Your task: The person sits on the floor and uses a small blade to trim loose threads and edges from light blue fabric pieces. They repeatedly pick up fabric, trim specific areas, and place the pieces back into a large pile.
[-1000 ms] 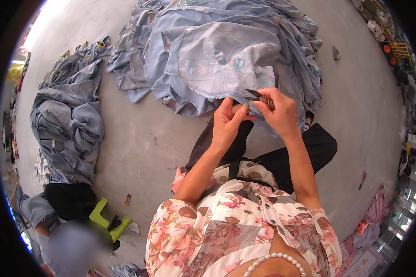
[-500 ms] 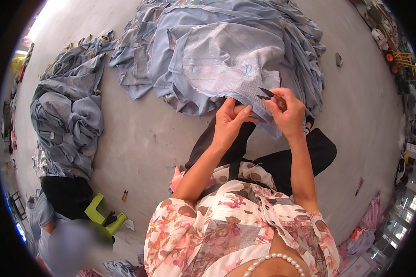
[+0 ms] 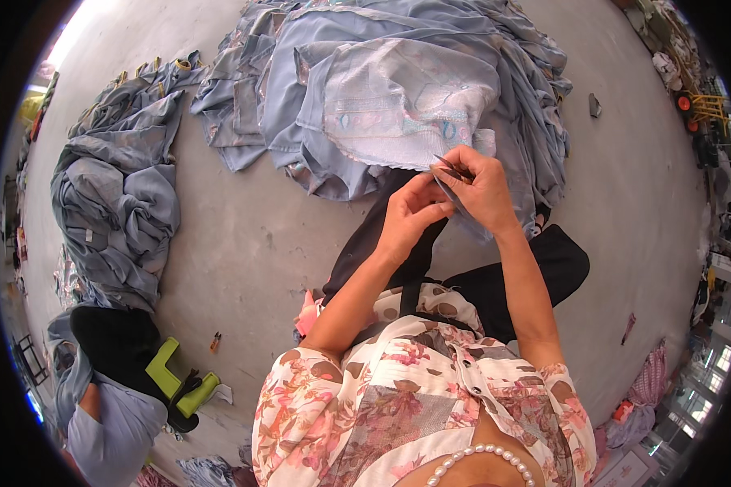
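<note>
My left hand [image 3: 410, 215] pinches the edge of a light blue garment [image 3: 406, 97] that lies spread on the concrete floor in front of me. My right hand [image 3: 479, 187] holds small thread snips [image 3: 451, 169] with the blades pointing left at that same edge, close to my left fingertips. The garment's lining faces up, pale with faint embroidered patches. My dark-trousered legs [image 3: 544, 268] lie folded under both forearms.
A heap of the same blue garments [image 3: 114, 203] lies at left. Another person [image 3: 105, 422] sits at lower left beside a green plastic stool [image 3: 179, 381]. A small dark object [image 3: 594, 105] rests on the floor at right. Clutter lines the right rim [image 3: 698, 114].
Both hands have stayed together on the garment's edge; the right hand with the snips has shifted slightly, and the view has tilted a little.
</note>
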Tool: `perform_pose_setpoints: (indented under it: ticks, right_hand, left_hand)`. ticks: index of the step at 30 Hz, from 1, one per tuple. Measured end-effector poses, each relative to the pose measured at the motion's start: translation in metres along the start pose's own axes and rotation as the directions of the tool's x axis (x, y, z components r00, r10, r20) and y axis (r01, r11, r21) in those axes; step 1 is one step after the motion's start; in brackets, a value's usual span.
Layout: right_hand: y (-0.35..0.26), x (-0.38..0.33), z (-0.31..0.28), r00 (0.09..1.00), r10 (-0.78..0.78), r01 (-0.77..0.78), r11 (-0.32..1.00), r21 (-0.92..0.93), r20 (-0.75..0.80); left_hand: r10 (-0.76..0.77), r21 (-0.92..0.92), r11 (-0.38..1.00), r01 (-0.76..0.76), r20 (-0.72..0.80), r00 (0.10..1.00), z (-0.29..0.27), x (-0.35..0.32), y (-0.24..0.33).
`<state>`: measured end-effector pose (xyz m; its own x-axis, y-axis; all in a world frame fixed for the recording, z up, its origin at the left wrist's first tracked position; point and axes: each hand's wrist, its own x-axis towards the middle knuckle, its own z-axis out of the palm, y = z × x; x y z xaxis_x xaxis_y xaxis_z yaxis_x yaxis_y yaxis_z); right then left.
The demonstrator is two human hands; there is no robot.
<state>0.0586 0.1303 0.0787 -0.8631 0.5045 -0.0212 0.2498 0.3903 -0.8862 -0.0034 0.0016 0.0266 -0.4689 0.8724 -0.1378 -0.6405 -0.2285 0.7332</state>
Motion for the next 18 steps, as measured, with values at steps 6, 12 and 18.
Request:
perform_pose_setpoints:
  ticks: [6,12,18]
  right_hand:
    - [0.000,0.000,0.004,0.997,0.081,-0.082,0.952,0.295,0.018]
    - [-0.004,0.002,0.005,0.991,0.130,-0.106,0.851,0.515,-0.011]
    - [-0.003,0.006,0.001,0.980,0.035,0.056,0.893,0.446,-0.195]
  left_hand:
    - [0.084,-0.183,0.978,-0.098,-0.078,0.993,-0.005,0.005,0.010]
    - [0.102,-0.171,0.975,-0.144,-0.234,0.967,-0.005,0.012,0.009]
    - [0.104,-0.243,0.957,-0.161,-0.229,0.968,-0.010,0.011,0.009]
